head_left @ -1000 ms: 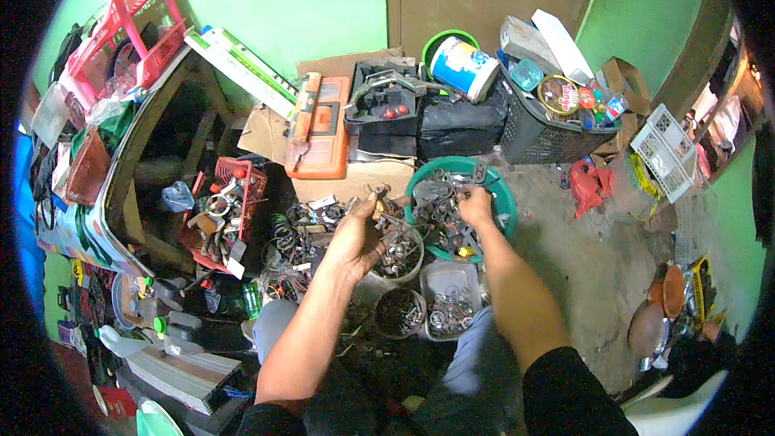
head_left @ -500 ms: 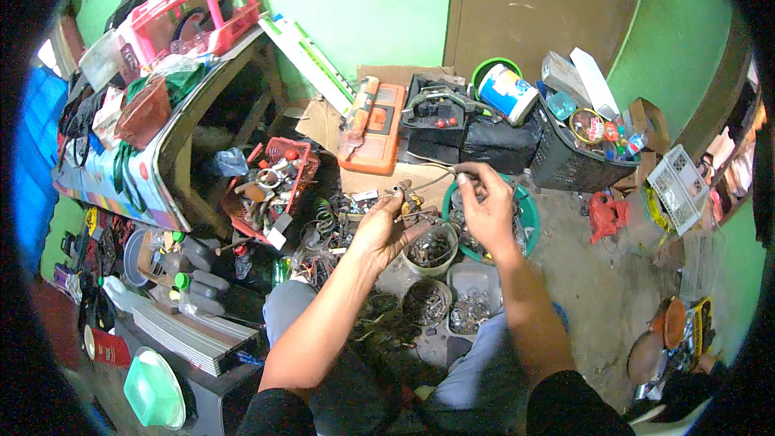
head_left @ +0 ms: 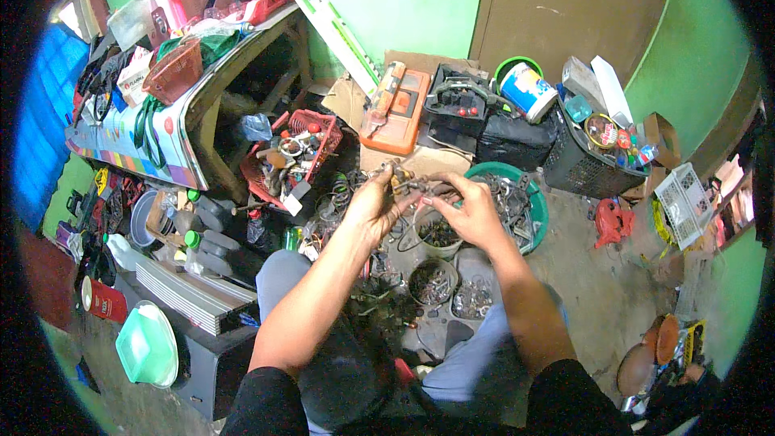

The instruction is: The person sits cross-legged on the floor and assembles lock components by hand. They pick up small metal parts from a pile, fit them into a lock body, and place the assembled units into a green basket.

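Observation:
My left hand (head_left: pixel 373 208) is closed around a dark, thin cable (head_left: pixel 429 187) with yellowish-brown bits at its end. From the other side my right hand (head_left: pixel 475 216) pinches the same cable between thumb and fingers. Both hands are close together above the small round tub (head_left: pixel 440 250) of dark metal bits. Below it are another round tub (head_left: pixel 433 281) and a grey square tray (head_left: pixel 474 304), both holding small metal parts. Beside my right hand is a green basin (head_left: pixel 539 222) full of scrap. The exact shape of the bits in my left hand is partly hidden by fingers.
An orange toolbox (head_left: pixel 398 117) and a black open toolbox (head_left: pixel 458 101) lie ahead. A red basket (head_left: pixel 327 141) of mixed parts and loose wires sits left, near a cloth-covered table (head_left: pixel 137 152). To the right stand a dark crate (head_left: pixel 588 173) and a red bag (head_left: pixel 611 222).
My hands have come closer together, and the cable that stretched between them is now bunched at the fingers. The whole view has shifted slightly, with the surroundings sitting further right in its upper part.

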`<state>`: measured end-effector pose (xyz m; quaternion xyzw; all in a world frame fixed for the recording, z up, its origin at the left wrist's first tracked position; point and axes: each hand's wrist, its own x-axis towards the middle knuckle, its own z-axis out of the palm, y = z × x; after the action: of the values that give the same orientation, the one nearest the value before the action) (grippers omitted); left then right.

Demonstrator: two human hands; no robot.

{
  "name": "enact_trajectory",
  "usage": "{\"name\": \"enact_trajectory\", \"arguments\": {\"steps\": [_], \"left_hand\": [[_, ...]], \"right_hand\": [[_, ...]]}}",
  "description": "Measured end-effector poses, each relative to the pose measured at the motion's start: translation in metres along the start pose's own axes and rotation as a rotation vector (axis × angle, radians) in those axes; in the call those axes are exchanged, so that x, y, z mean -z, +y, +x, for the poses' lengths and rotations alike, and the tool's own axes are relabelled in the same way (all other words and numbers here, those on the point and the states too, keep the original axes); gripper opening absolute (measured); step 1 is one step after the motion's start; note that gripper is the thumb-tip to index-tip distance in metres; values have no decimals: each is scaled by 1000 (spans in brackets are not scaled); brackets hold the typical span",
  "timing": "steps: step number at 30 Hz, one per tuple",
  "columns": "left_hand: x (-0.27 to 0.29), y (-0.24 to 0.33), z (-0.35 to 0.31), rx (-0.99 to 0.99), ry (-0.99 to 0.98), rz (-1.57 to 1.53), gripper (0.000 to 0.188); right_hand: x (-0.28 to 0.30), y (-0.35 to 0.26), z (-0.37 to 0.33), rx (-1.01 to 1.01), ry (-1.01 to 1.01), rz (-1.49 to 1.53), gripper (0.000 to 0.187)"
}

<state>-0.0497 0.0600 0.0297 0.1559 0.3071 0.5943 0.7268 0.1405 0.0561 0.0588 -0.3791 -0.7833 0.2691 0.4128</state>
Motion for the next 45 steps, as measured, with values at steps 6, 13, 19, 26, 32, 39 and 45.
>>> {"name": "enact_trajectory", "arguments": {"steps": [6, 13, 19, 26, 32, 39, 45], "left_hand": [[5, -3, 7, 19, -119, -97, 28], [-9, 0, -3, 76, -74, -149, 24], [-8, 7, -7, 31, 43, -119, 26], [15, -1, -34, 68, 111, -81, 23], [15, -11, -41, 149, 81, -32, 23], [12, -11, -43, 157, 40, 44, 28], [-2, -10, -51, 177, 20, 101, 29]], "right_hand": [[-2, 15, 0, -102, 39, 176, 20], [-2, 23, 0, -190, 11, 272, 13], [11, 33, -8, -187, -13, 361, 14], [18, 32, -39, -20, -291, -93, 17], [4, 49, -65, 65, -423, -186, 17], [10, 14, -51, -13, -136, -39, 24], [2, -2, -42, 65, -84, 91, 30]]}}
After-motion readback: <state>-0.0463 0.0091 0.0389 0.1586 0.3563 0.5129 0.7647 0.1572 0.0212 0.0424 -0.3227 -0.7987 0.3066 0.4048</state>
